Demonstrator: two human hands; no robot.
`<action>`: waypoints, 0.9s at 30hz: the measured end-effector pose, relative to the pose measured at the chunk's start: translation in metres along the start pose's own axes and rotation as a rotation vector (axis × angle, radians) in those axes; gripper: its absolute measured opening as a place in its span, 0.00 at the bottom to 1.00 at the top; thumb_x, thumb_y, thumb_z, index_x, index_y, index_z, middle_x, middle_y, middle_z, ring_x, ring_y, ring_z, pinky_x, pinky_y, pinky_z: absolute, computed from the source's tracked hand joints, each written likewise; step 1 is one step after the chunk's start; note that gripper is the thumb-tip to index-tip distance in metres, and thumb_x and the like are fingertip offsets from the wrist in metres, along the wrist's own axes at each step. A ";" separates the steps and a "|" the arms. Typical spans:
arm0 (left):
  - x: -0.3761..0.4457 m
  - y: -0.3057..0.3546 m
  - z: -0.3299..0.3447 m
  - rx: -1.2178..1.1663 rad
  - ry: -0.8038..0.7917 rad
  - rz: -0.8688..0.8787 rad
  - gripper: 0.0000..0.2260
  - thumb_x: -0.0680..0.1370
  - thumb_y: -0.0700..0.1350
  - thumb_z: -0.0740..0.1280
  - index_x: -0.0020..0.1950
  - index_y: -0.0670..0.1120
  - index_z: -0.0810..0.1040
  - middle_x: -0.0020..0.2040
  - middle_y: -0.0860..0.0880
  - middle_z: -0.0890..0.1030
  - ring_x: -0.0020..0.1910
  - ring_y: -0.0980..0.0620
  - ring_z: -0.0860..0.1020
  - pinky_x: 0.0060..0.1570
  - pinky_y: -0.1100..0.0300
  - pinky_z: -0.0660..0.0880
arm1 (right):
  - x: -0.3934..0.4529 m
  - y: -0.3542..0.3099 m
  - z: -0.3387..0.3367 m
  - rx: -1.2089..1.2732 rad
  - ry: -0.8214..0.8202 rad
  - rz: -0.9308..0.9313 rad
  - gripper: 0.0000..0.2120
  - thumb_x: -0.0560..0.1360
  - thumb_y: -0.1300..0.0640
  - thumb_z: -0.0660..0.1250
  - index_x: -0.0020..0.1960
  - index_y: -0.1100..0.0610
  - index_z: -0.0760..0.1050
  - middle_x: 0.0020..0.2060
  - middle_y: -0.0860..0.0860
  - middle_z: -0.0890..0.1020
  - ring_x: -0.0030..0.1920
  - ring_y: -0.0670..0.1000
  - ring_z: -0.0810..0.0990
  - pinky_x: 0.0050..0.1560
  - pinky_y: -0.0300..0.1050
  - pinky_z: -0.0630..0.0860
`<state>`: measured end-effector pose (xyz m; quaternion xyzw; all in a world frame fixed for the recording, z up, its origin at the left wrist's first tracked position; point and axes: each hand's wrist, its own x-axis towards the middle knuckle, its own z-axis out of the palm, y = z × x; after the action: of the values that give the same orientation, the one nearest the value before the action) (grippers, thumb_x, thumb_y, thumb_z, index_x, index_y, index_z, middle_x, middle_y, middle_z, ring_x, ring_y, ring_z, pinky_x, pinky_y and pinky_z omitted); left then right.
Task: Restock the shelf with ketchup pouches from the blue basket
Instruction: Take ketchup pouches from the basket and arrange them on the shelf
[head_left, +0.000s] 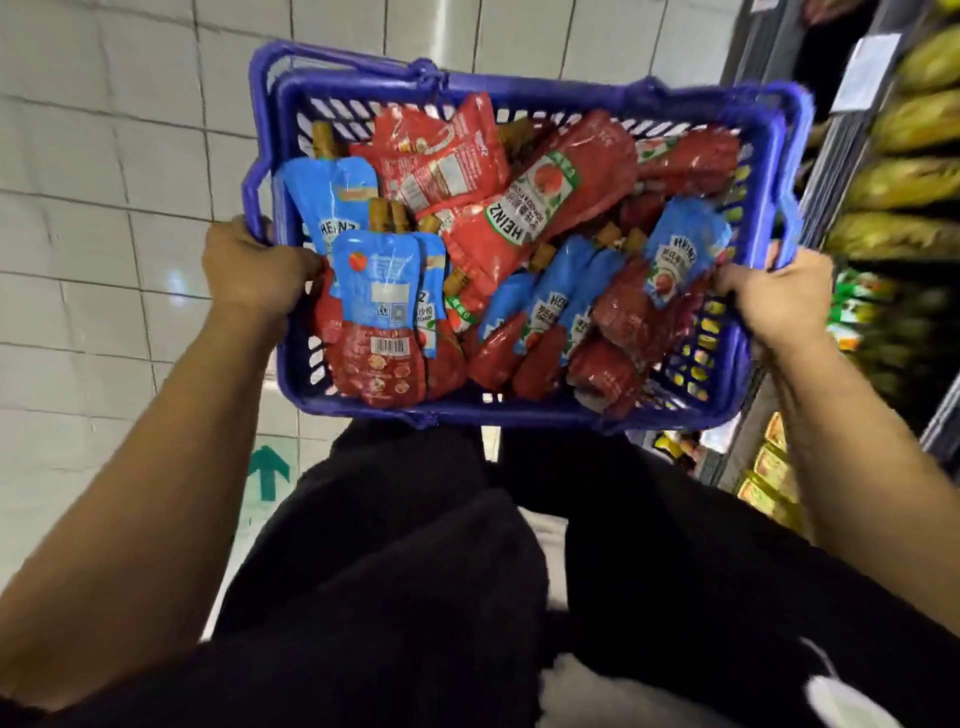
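We grip the blue basket (519, 410) by its side rims, left hand (254, 270) and right hand (769, 291) both clenched, keeping the heaped ketchup pouches (519, 223) level beside the shelf (841, 135).

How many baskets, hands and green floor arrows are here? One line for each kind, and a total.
blue basket: 1
hands gripping its sides: 2 (left hand, right hand)
green floor arrow: 1
Total: 4
ketchup pouches: piled and overlapping, no sure count.
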<state>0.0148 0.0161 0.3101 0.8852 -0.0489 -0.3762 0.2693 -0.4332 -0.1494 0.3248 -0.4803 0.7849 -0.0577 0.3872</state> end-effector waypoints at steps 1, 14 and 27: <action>-0.005 0.014 -0.012 0.000 0.002 0.012 0.13 0.54 0.36 0.73 0.36 0.44 0.77 0.30 0.49 0.78 0.26 0.50 0.76 0.24 0.56 0.76 | -0.011 -0.013 -0.008 0.036 0.011 0.011 0.09 0.62 0.61 0.72 0.40 0.64 0.80 0.32 0.53 0.75 0.32 0.49 0.71 0.32 0.46 0.69; 0.038 0.170 -0.064 0.062 0.046 0.148 0.15 0.52 0.40 0.74 0.37 0.44 0.80 0.35 0.46 0.84 0.33 0.45 0.84 0.31 0.41 0.83 | 0.019 -0.138 -0.040 0.119 0.078 -0.042 0.13 0.63 0.56 0.77 0.44 0.62 0.83 0.39 0.61 0.86 0.33 0.49 0.79 0.37 0.51 0.80; 0.099 0.375 -0.013 0.110 0.128 0.082 0.11 0.58 0.37 0.75 0.38 0.42 0.80 0.30 0.49 0.82 0.27 0.51 0.81 0.26 0.55 0.80 | 0.201 -0.315 -0.081 0.131 -0.055 -0.021 0.11 0.55 0.51 0.74 0.34 0.54 0.78 0.30 0.50 0.82 0.29 0.48 0.80 0.30 0.44 0.78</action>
<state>0.1382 -0.3259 0.4470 0.9181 -0.0885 -0.3044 0.2380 -0.3120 -0.5007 0.4156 -0.4637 0.7633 -0.0998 0.4386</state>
